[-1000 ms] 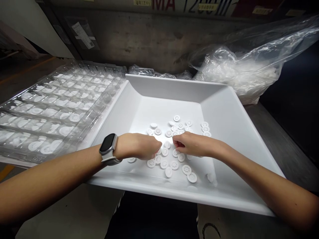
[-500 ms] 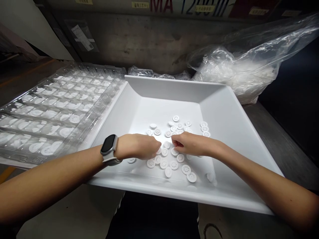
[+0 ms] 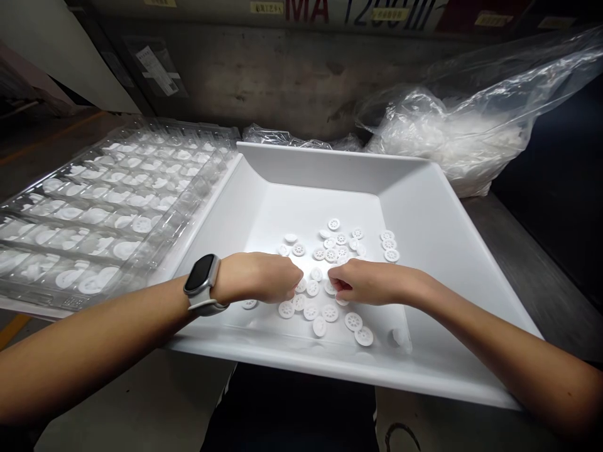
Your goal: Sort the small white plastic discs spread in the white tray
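Observation:
Several small white plastic wheels (image 3: pixel 330 312) with spoked faces lie scattered in a large white tub (image 3: pixel 452 270). My left hand (image 3: pixel 276 277), a watch (image 3: pixel 202 280) on its wrist, hovers low over the left of the scatter with its fingers curled closed. Whatever sits in its fingertips is hidden from view. Across a narrow gap, my right hand (image 3: pixel 358 281) is also curled closed, low over the wheels at the right of the middle. Its fingers cover parts of the wheels below, and I cannot make out whether it grips one.
To the left lies a clear plastic tray (image 3: pixel 160 245) with rows of pockets holding white parts. Behind the tub at right rests a clear bag (image 3: pixel 452 147) of white pieces. A dark panel (image 3: pixel 245 81) rises at the back.
My right hand has moved down toward me, uncovering wheels behind it and covering others nearer. My left hand has hardly moved.

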`<state>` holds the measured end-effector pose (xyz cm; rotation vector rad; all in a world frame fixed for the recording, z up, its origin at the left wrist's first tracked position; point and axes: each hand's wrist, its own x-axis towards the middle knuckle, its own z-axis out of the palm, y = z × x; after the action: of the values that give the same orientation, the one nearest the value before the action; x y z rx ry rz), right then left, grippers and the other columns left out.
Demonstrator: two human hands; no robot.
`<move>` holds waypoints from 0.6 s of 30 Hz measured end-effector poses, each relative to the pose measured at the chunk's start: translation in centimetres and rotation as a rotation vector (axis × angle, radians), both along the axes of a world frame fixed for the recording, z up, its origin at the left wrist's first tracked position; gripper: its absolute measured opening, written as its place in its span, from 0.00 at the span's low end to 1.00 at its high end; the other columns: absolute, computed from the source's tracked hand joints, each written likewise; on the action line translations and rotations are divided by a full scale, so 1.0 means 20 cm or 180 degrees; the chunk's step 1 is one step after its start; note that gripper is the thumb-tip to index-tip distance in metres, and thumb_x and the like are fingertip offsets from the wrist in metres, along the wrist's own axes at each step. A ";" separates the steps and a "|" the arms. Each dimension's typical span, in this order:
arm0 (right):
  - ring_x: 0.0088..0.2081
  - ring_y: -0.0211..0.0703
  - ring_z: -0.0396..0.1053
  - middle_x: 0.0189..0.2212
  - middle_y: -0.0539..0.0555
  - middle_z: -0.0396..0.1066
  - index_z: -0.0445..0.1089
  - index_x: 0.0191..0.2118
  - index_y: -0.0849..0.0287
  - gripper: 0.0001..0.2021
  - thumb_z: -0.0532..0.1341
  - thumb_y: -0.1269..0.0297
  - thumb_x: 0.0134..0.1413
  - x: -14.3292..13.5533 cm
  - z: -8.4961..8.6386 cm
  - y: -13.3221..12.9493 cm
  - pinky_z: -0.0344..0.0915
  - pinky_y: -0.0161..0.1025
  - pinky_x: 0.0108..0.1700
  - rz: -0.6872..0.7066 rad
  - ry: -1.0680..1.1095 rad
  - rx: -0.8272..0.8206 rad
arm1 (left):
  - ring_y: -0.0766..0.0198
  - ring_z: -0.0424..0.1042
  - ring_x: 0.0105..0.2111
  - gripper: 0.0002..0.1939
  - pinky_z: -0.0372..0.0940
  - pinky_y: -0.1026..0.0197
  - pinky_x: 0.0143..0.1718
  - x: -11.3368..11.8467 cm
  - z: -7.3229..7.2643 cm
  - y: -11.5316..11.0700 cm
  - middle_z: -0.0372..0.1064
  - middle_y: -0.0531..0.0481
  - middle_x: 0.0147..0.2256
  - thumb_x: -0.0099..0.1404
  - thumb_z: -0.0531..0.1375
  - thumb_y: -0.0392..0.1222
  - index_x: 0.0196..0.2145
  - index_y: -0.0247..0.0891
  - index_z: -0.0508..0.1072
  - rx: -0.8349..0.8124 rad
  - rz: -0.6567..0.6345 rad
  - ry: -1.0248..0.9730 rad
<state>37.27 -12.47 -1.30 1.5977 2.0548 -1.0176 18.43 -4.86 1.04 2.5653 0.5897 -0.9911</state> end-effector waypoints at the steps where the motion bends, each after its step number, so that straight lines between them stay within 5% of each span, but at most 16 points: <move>1: 0.25 0.34 0.57 0.29 0.48 0.63 0.65 0.35 0.60 0.11 0.56 0.56 0.61 0.00 -0.01 0.00 0.58 0.34 0.28 -0.0003 -0.0008 0.0011 | 0.70 0.61 0.22 0.15 0.61 0.63 0.26 0.00 0.00 0.00 0.64 0.54 0.27 0.69 0.51 0.49 0.35 0.35 0.68 -0.0001 0.0003 -0.0033; 18: 0.23 0.33 0.56 0.26 0.47 0.61 0.64 0.34 0.60 0.13 0.53 0.56 0.64 -0.01 0.00 0.00 0.57 0.33 0.26 -0.0011 0.0013 0.0309 | 0.67 0.64 0.25 0.16 0.62 0.62 0.26 -0.02 -0.04 0.01 0.66 0.52 0.32 0.68 0.51 0.47 0.50 0.38 0.64 -0.0183 0.0121 -0.0300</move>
<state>37.00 -12.39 -1.32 1.6481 2.1348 -0.9360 18.07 -4.67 0.27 2.5248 0.5735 -0.8568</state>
